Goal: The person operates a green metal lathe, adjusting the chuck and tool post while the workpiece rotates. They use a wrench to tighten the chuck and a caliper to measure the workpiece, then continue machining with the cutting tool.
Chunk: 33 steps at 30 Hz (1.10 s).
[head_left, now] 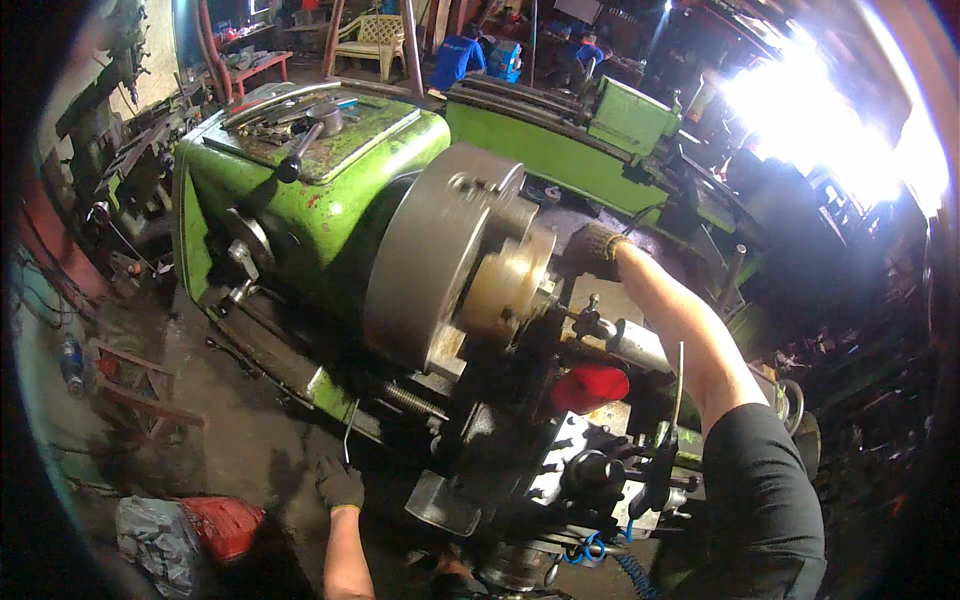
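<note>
A large grey lathe chuck (425, 260) grips a round metal workpiece (510, 280) with a blurred, yellowish face. My right hand (592, 248), in a dark knitted glove, reaches over the tailstock to the far side of the workpiece. Its fingers are in shadow, and whether they touch anything is hidden. Low on the left, my gloved left hand (340, 485) closes around the lower end of a thin bent metal rod (349, 435). The rod rises toward the lathe's front edge beside the lead screw (410, 400).
A green headstock (330, 190) carries loose tools on top. Near my right forearm are a tailstock (640, 345), a red cloth (590, 388) and a tool post (590, 470). Bags (160, 545) lie on the floor at lower left. A person in blue (458, 62) is at the back.
</note>
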Each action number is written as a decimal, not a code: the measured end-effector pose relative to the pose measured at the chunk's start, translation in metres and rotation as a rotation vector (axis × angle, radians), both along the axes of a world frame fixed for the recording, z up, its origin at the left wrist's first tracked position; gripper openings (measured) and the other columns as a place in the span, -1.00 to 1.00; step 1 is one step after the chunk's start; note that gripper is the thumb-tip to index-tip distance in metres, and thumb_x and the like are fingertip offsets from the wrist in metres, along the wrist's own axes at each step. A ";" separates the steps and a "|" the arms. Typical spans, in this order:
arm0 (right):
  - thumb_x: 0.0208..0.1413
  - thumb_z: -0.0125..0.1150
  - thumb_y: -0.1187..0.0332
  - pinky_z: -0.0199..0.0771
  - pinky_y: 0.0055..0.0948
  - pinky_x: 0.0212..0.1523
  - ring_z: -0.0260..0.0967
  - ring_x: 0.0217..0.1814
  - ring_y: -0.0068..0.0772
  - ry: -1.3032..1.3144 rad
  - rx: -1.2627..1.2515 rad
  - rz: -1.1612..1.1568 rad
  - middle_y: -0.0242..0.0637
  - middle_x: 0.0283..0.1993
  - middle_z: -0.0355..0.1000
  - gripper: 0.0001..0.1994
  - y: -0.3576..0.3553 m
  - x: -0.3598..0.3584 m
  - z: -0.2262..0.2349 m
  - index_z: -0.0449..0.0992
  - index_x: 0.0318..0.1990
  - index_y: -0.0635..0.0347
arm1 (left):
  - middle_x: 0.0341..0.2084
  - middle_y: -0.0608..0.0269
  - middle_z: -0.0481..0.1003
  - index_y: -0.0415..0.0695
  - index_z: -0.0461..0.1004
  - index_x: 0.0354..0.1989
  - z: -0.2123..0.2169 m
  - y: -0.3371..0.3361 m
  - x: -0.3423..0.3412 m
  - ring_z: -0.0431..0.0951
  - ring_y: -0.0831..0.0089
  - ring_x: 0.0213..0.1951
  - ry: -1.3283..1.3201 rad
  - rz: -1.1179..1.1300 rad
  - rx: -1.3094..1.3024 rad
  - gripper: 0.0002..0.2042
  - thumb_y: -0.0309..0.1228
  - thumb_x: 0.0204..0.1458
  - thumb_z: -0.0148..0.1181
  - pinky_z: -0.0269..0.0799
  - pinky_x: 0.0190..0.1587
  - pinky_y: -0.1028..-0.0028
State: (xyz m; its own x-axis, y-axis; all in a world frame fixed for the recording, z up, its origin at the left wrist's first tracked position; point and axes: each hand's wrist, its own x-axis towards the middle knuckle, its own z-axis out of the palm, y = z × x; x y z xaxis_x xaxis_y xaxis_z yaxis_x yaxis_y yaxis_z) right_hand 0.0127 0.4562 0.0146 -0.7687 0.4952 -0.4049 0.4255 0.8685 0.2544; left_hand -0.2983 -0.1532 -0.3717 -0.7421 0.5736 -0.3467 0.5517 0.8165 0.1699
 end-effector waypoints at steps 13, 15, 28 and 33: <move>0.10 0.48 0.30 0.70 -0.10 0.05 0.71 0.02 -0.03 -0.076 0.105 0.255 -0.15 -0.03 0.76 -0.70 -0.022 -0.005 -0.004 0.82 0.02 -0.08 | 0.66 -0.25 0.09 -0.23 0.23 0.61 -0.036 -0.041 -0.011 0.17 -0.23 0.61 -0.035 0.097 0.137 -0.17 -0.04 0.26 0.32 0.21 0.58 -0.08; 0.05 0.50 0.36 0.70 -0.12 0.08 0.71 0.04 -0.03 -0.048 0.053 0.271 -0.16 0.01 0.75 -0.62 0.004 0.027 -0.011 0.81 0.08 -0.10 | 0.60 -0.24 0.20 -0.21 0.27 0.59 -0.052 -0.014 -0.022 0.25 -0.20 0.57 -0.013 0.037 0.153 -0.19 0.00 0.26 0.32 0.27 0.53 -0.05; 0.04 0.41 0.49 0.73 -0.14 -0.02 0.70 -0.07 -0.09 0.043 -0.058 0.228 -0.23 -0.05 0.74 -0.65 0.003 0.090 0.023 0.82 0.01 -0.03 | -0.61 0.50 0.30 0.24 0.42 -0.41 0.022 0.092 -0.038 0.37 0.42 -0.51 -1.025 0.798 0.564 -0.53 0.30 0.08 0.43 0.46 -0.15 0.00; 0.21 0.40 0.40 0.63 -0.33 -0.23 0.63 -0.27 -0.41 0.627 -0.096 -0.348 -0.24 -0.18 0.72 -0.76 -0.065 0.105 0.093 0.80 0.00 0.13 | -0.47 0.41 0.46 0.18 0.58 -0.11 0.035 0.113 -0.086 0.44 0.38 -0.52 -1.291 0.735 0.783 -0.41 0.43 0.05 0.40 0.47 -0.39 0.31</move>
State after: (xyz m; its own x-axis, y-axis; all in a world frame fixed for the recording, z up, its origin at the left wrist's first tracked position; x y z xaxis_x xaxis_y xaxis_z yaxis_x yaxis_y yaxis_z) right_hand 0.1176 0.3909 0.1074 -0.6747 0.7381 0.0065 0.7225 0.6622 -0.1986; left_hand -0.3844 -0.0399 -0.3368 -0.3895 0.5755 -0.7191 -0.6977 0.3253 0.6382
